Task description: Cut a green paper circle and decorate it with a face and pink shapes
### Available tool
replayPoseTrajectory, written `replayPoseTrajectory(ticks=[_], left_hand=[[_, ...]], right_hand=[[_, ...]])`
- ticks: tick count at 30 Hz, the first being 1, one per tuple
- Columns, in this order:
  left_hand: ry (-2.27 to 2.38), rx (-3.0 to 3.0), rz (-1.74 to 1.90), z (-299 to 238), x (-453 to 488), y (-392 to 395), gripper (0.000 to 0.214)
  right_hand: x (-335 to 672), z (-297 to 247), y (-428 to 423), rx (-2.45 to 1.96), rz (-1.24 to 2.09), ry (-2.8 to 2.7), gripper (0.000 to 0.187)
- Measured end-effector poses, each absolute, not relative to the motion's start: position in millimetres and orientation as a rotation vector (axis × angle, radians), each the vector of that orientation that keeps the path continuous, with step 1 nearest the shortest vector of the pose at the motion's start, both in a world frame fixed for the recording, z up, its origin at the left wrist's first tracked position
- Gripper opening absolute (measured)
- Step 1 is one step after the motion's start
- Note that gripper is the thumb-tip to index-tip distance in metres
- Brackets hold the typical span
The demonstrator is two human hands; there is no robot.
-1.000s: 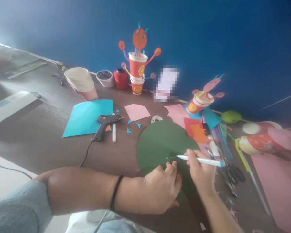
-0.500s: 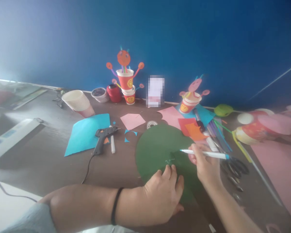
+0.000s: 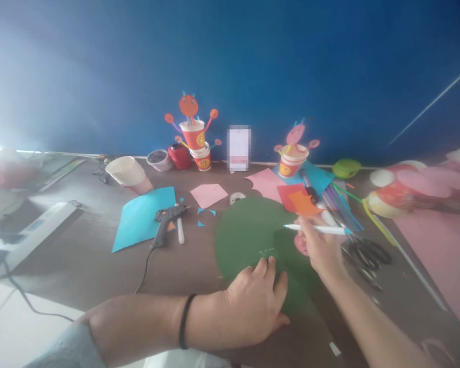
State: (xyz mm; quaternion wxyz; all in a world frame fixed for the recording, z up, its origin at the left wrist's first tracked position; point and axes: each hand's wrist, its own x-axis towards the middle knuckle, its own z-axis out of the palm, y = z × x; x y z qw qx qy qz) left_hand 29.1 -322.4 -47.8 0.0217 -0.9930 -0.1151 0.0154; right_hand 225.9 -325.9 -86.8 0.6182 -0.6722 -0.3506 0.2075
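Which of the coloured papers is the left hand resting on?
The large round green paper, which bears small pale marks near the left hand. The bright blue sheet partly under the glue gun lies well apart.

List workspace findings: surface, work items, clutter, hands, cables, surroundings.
Surface: brown tabletop, crowded toward the back and right.
Work items: green paper disc bearing pale markings; white felt-tip marker.
Clutter: glue gun partly over blue paper; nested paper cups; scissors.
Hands: left hand rests on the disc; right hand grips the marker.
Cables: black glue-gun cord disappears behind the left forearm.
Surroundings: blue wall behind.
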Motion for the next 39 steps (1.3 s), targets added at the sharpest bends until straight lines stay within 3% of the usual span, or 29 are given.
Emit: replayPoseTrajectory(ticks=[4, 13, 25, 39], left_hand=[[-0.399, -3.097, 0.088, -49.1, 31.2, -326.9, 0.064], [-0.413, -3.124, 0.190, -42.3, 23.5, -327.1, 0.062], [-0.272, -3.041, 0.006, -46.2, 17.6, -323.8, 0.062], [-0.279, -3.063, -0.117, -55.1, 11.2, -323.3, 0.067]], right_hand=[[226.4, -86.8, -327.3, -1.512, 0.627, -0.696, 0.031], [233.9, -74.2, -332.0, -1.666, 0.404, -0.814, 0.029], [227.2, -65.5, -340.0, -1.614, 0.382, -0.809, 0.013], [193.7, -69.6, -339.5, -1.579, 0.341, -1.093, 0.017]])
